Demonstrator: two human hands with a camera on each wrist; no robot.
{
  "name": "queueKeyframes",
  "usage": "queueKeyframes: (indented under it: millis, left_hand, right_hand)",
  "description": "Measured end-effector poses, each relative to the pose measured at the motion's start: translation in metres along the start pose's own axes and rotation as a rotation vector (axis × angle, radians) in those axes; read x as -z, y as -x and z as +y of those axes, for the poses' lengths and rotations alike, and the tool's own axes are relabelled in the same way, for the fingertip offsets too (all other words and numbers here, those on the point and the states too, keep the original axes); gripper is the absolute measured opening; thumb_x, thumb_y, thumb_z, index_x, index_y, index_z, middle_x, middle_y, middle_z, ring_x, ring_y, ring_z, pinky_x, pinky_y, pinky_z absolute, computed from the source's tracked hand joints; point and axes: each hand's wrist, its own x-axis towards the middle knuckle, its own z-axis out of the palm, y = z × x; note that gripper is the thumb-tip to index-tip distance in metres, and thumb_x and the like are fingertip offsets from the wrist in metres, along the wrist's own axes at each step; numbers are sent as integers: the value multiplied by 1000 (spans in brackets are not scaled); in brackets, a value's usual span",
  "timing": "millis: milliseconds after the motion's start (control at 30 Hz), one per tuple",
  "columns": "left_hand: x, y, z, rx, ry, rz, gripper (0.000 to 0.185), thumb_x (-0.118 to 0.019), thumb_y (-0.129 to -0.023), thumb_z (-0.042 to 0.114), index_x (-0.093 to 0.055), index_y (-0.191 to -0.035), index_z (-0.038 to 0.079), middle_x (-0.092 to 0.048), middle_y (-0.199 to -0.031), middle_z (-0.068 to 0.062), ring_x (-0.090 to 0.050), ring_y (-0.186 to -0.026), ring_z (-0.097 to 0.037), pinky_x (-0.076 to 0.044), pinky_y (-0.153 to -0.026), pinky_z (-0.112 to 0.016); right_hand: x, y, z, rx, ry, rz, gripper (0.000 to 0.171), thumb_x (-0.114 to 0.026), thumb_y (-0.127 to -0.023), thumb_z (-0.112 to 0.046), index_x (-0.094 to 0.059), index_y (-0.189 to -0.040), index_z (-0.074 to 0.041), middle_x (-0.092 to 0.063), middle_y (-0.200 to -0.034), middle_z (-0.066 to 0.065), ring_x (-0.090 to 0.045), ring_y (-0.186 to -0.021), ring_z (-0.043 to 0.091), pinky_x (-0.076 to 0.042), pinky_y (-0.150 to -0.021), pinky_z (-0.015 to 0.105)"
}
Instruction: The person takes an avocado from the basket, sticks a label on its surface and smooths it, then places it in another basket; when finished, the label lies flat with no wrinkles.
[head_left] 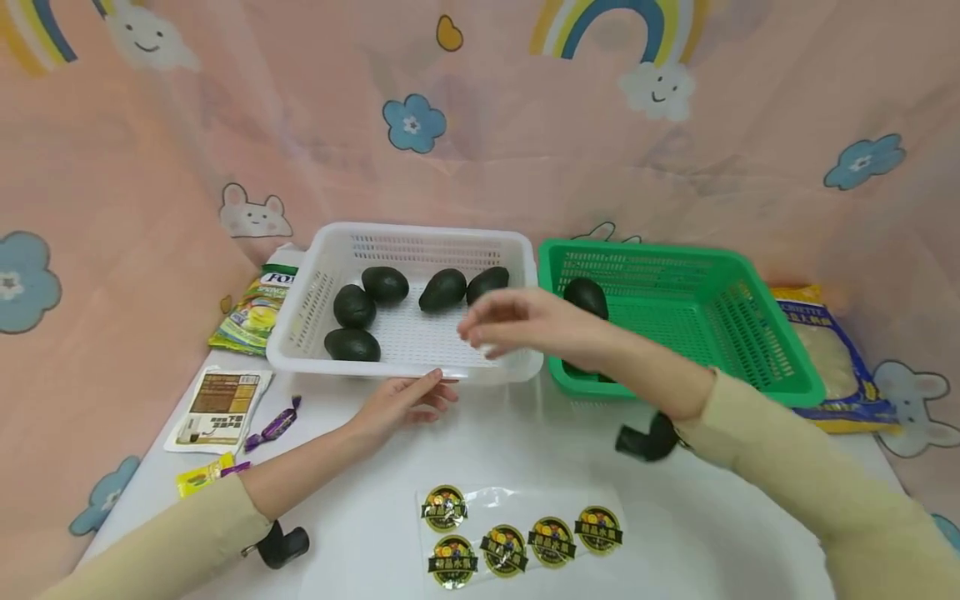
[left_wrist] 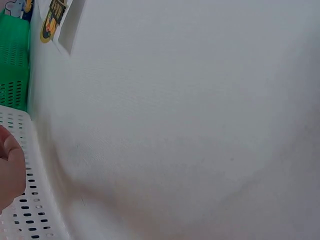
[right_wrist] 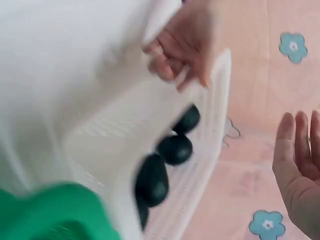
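Several dark avocados [head_left: 442, 290] lie in a white perforated basket [head_left: 427, 232]. My left hand [head_left: 405, 404] is at this basket's front edge, its thumb resting along the rim and its other fingers loosely bent below and outside. Over the basket's right end hovers my right hand [head_left: 517, 321], fingers relaxed and holding nothing; in its own wrist view the right hand [right_wrist: 302, 175] shows its fingers apart. To the right stands a green basket [head_left: 645, 248]. One avocado [head_left: 587, 297] shows at its left end, and my right forearm partly hides another dark shape there.
Near the front lies a clear sheet with several round black-and-gold stickers [head_left: 505, 551]. At left are a green snack bag [head_left: 255, 308], a white packet [head_left: 219, 411], a purple-wrapped candy [head_left: 273, 426] and a yellow wrapper [head_left: 204, 476]. A blue-and-yellow bag [head_left: 836, 358] sits behind the green basket's right side.
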Motion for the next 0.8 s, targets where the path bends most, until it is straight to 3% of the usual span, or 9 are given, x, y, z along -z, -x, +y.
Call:
queueKeyframes:
  millis: [100,233,333,500,600,800]
  left_hand:
    - [0,0,-1,-4,17,12,55,-52,-101,39,-58,-126,-9,-71,-99,-2,-63,-91,-15,-53,-86,-35]
    - [0,0,-2,-30,6,-12,55,-52,-101,38,-58,-126,-10,-71,-96,0,-62,-88,-14,-53,-81,-32]
    - [0,1,-2,-41,6,-26,53,-51,-102,36,-57,-126,-11,-70,-95,0,-61,-86,-13,-53,-78,-29]
    - [-1,1,-4,-29,6,-25,52,-52,-102,35,-58,-126,-10,-70,-95,-1,-61,-85,-13,-52,-75,-26]
    - [-1,2,-4,-24,-4,-19,52,-51,-102,36,-58,-126,-10,-70,-95,-1,-60,-85,-14,-52,-74,-26]
    - [1,1,-4,-21,-14,-18,53,-50,-102,39,-58,-127,-8,-70,-95,0,-61,-86,-13,-51,-75,-26]
  right_hand:
    - [21,-56,-25,-6,124,-69,27,-61,-98,-21,-62,-120,-7,-61,-122,7,-56,-113,24,-50,-93,37]
    - [46,-115,-23,-117,241,-58,34,-60,-98,-22,-58,-128,-7,-58,-127,5,-54,-115,24,-49,-94,35]
    - [59,-141,-6,-237,307,-27,40,-59,-99,-21,-53,-135,-3,-53,-132,9,-51,-121,31,-48,-96,38]
    - [63,-163,21,-404,461,36,45,-58,-98,-21,-49,-138,-2,-48,-139,13,-48,-126,31,-49,-96,37]
    - [53,-173,31,-378,571,8,46,-60,-97,-22,-51,-138,-4,-49,-139,11,-50,-123,28,-50,-94,36]
    - [30,-192,47,-188,683,-194,52,-70,-91,-25,-54,-138,-14,-47,-144,4,-44,-131,23,-40,-104,36]
